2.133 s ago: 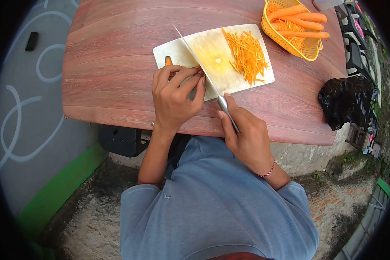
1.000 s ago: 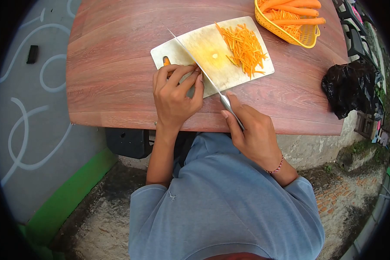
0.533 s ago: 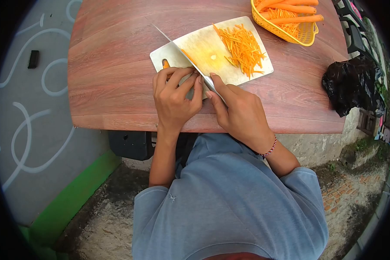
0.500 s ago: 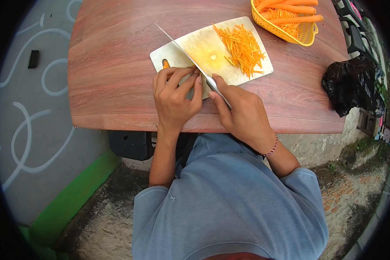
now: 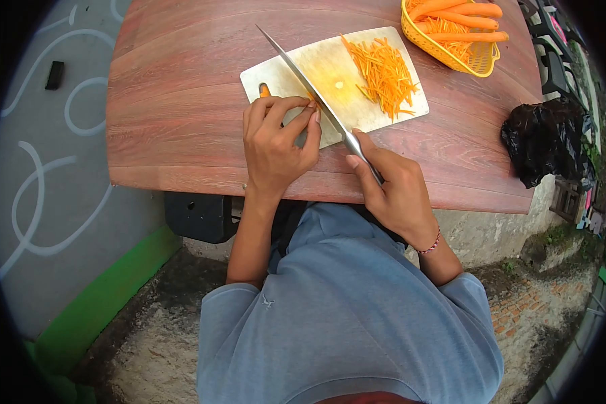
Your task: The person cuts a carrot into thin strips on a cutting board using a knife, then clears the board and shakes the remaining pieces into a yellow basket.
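My right hand (image 5: 398, 192) is wrapped round the handle of a long kitchen knife (image 5: 308, 84), whose blade points up and left across the cutting board (image 5: 289, 65). My left hand (image 5: 281, 141) has its fingers bent and pinched together at the board's left part, fingertips right beside the blade. Under those fingers is a carrot (image 5: 264, 91); an orange end shows past the knuckles and a bit of orange at the fingertips, the rest hidden. A heap of carrot strips (image 5: 384, 75) lies on the board's right side.
A yellow plastic basket (image 5: 446, 59) with several whole carrots and more strips stands at the back right of the wooden table (image 5: 182, 101). A black plastic bag (image 5: 544, 141) sits at the right edge. A dark chair (image 5: 198, 217) is below the table's front left.
The knife has moved right and away from my left fingertips, with my right hand shifting right and slightly down. My left hand keeps its pinch. The whole view has shifted a little.
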A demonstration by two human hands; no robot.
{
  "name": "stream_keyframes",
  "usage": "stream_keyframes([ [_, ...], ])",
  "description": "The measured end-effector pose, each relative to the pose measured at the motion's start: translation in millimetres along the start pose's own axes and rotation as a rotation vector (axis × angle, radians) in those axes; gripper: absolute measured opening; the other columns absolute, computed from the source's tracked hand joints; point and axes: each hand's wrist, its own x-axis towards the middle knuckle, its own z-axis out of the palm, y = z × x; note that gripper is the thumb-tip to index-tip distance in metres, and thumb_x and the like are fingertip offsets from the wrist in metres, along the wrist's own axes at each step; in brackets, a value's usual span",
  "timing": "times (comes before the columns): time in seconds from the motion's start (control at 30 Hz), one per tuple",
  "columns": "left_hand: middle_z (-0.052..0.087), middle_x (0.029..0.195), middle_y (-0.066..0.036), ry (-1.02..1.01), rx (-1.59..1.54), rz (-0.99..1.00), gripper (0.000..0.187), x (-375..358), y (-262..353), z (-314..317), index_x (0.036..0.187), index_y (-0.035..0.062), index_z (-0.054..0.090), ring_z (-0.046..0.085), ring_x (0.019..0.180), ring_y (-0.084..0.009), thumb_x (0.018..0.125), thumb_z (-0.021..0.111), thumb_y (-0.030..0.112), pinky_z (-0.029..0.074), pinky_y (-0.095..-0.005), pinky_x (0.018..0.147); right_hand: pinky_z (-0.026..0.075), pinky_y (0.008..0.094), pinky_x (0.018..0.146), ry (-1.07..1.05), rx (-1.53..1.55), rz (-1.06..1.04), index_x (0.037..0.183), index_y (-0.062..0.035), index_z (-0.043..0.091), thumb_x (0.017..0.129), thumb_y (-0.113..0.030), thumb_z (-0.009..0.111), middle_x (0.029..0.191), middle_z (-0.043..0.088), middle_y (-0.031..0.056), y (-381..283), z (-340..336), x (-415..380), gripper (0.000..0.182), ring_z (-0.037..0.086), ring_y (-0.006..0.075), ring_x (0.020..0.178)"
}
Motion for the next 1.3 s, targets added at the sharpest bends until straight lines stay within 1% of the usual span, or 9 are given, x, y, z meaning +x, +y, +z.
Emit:
stream_keyframes([
  [0.03,0.076,0.102,-0.003,-0.005,-0.006,-0.004,0.016,0,0,0,0.098,0.0074,0.085,0.065,0.094,-0.0276,0.084,0.079,0.003,0.054,-0.0475,0.105,0.056,0.0471,0.068,-0.005,0.000,-0.003,0.132,0.0051,0.068,0.101,-0.013,0.071,0.089,0.071,0.0263,-1,-1,-1,0.036,0.072,0.0426,0.078],
  [0.07,0.076,0.102,-0.003,-0.002,-0.004,-0.009,0.016,-1,-2,0,0.098,0.0074,0.085,0.065,0.094,-0.0276,0.084,0.079,0.003,0.054,-0.0475,0.105,0.057,0.0467,0.069,-0.014,0.000,0.009,0.133,0.0049,0.068,0.101,-0.012,0.071,0.090,0.072,0.0267,-2,-2,-1,0.036,0.072,0.0429,0.078],
  [0.13,0.076,0.104,-0.002,0.009,0.017,0.035,0.013,-2,-5,2,0.096,0.0069,0.084,0.065,0.097,-0.0255,0.084,0.080,0.010,0.049,-0.0413,0.091,0.057,0.0464,0.069,-0.027,-0.002,0.020,0.133,0.0048,0.068,0.101,-0.011,0.072,0.091,0.072,0.0271,-3,-3,-2,0.036,0.073,0.0432,0.079],
  [0.43,0.076,0.103,-0.002,0.014,-0.008,-0.007,0.011,-4,-5,3,0.094,0.0066,0.084,0.065,0.099,-0.0254,0.084,0.080,0.011,0.049,-0.0420,0.092,0.057,0.0451,0.069,-0.032,-0.039,0.013,0.132,0.0047,0.068,0.100,-0.010,0.072,0.090,0.072,0.0270,-5,-5,-6,0.035,0.073,0.0426,0.079],
  [0.57,0.076,0.103,-0.002,0.014,-0.010,-0.002,0.011,-2,-5,2,0.094,0.0065,0.084,0.065,0.099,-0.0254,0.084,0.080,0.011,0.049,-0.0422,0.092,0.055,0.0453,0.066,-0.042,-0.060,0.042,0.131,0.0046,0.069,0.101,-0.011,0.072,0.083,0.070,0.0247,-7,-5,-7,0.035,0.071,0.0406,0.073],
  [0.63,0.077,0.103,0.000,0.027,0.007,0.026,0.016,0,-4,0,0.096,0.0078,0.085,0.064,0.092,-0.0248,0.081,0.080,0.004,0.053,-0.0393,0.086,0.054,0.0455,0.065,-0.040,-0.062,0.037,0.132,0.0047,0.069,0.101,-0.011,0.072,0.081,0.069,0.0238,-7,-3,-8,0.035,0.070,0.0400,0.071],
  [0.73,0.077,0.103,0.000,0.016,0.002,0.009,0.014,0,-3,0,0.095,0.0069,0.084,0.065,0.092,-0.0247,0.081,0.080,0.004,0.052,-0.0395,0.085,0.053,0.0456,0.063,-0.023,-0.061,0.021,0.132,0.0047,0.068,0.101,-0.011,0.072,0.079,0.068,0.0231,-6,1,-7,0.035,0.069,0.0394,0.068],
  [1.0,0.077,0.101,-0.001,0.024,0.000,0.018,0.010,-1,-5,2,0.092,0.0066,0.083,0.066,0.095,-0.0251,0.082,0.080,0.008,0.050,-0.0409,0.087,0.053,0.0485,0.060,0.007,-0.190,-0.019,0.134,0.0048,0.065,0.104,-0.017,0.068,0.080,0.069,0.0226,-13,18,19,0.038,0.070,0.0412,0.069],
  [1.3,0.077,0.101,-0.001,0.036,-0.018,-0.007,0.009,-2,-4,3,0.090,0.0070,0.082,0.066,0.097,-0.0240,0.083,0.081,0.011,0.049,-0.0421,0.090,0.056,0.0482,0.068,0.068,-0.046,-0.004,0.129,0.0055,0.070,0.103,-0.017,0.069,0.085,0.071,0.0282,0,16,42,0.035,0.072,0.0444,0.076],
])
